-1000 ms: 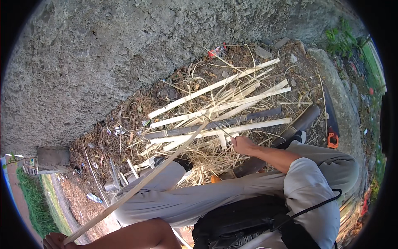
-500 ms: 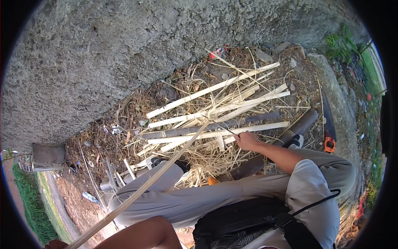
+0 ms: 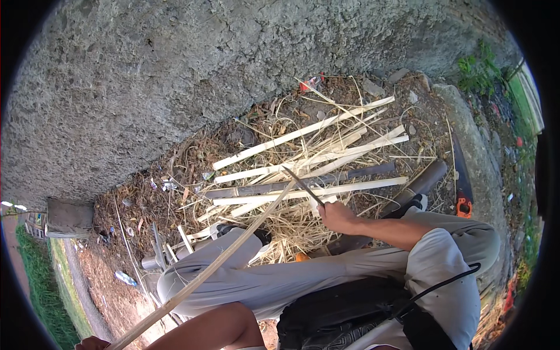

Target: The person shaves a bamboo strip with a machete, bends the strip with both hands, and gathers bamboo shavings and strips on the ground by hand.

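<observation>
A long pale bamboo strip (image 3: pixel 213 267) slants from the lower left corner up to the middle of the view. Its lower end is in my left hand (image 3: pixel 93 343), which shows only in part at the rim, fingers closed round it. My right hand (image 3: pixel 339 217) is closed on the handle of a knife (image 3: pixel 302 185). The knife's dark, narrow blade points up and left, close to the strip's upper end; whether they touch I cannot tell. Below both lies a heap of thin bamboo shavings (image 3: pixel 286 230).
Several split bamboo strips (image 3: pixel 303 135) lie on the littered ground, with dark bamboo poles (image 3: pixel 424 179) among them. A saw (image 3: pixel 462 178) with an orange handle rests at the right. Beyond rises a rough grey wall (image 3: pixel 146 87). A plastic bottle (image 3: pixel 125 278) lies at left.
My right hand has shifted slightly left and down, and the knife blade now points more steeply upward. The strip's upper end has dropped a little.
</observation>
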Demonstrator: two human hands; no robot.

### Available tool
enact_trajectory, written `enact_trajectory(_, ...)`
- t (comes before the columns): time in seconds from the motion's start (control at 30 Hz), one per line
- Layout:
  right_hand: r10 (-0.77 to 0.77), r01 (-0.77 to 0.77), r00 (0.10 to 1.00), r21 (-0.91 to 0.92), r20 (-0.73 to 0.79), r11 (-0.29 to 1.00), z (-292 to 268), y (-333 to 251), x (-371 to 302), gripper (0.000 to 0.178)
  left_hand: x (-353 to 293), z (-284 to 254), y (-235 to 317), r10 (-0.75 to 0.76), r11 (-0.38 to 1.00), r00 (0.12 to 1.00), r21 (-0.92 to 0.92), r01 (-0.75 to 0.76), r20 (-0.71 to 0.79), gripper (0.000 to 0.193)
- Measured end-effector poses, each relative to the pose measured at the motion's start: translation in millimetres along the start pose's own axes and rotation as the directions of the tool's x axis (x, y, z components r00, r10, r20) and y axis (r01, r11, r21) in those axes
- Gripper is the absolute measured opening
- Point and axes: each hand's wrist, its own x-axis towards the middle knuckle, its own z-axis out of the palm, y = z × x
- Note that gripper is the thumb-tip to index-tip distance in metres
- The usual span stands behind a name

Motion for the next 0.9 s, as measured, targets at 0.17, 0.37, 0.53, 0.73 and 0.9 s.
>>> enact_trajectory(0.17,-0.422,0.434,0.899,0.105,-0.118,0.895,-15.0,-80.1,-24.9,0.044,10.1,-8.0,-2.7,-0.033,0.999,0.999,-0.033,0.033,0.015,0.035)
enact_trajectory(0.37,-0.399,0.423,0.904,0.191,-0.152,0.886,6.6,-30.7,8.3,0.053,18.1,25.6,-12.1,0.024,0.974,0.943,0.221,0.053,-0.331,0.042)
enact_trajectory(0.53,0.121,-0.116,0.992,0.099,-0.037,0.988,18.8,63.1,61.4,0.066,12.0,37.1,-8.5,-0.010,0.984,0.953,0.169,0.064,-0.304,0.042)
enact_trajectory(0.73,-0.189,0.209,0.963,0.088,-0.190,0.974,33.8,35.1,27.4,0.062,36.6,9.9,-32.6,0.059,0.974,0.926,0.224,0.029,-0.373,0.041)
enact_trajectory(0.9,0.137,-0.133,0.980,0.040,-0.142,0.990,13.0,72.4,19.5,0.063,35.3,-18.9,-32.6,-0.056,0.996,0.991,0.060,0.063,-0.121,0.043)
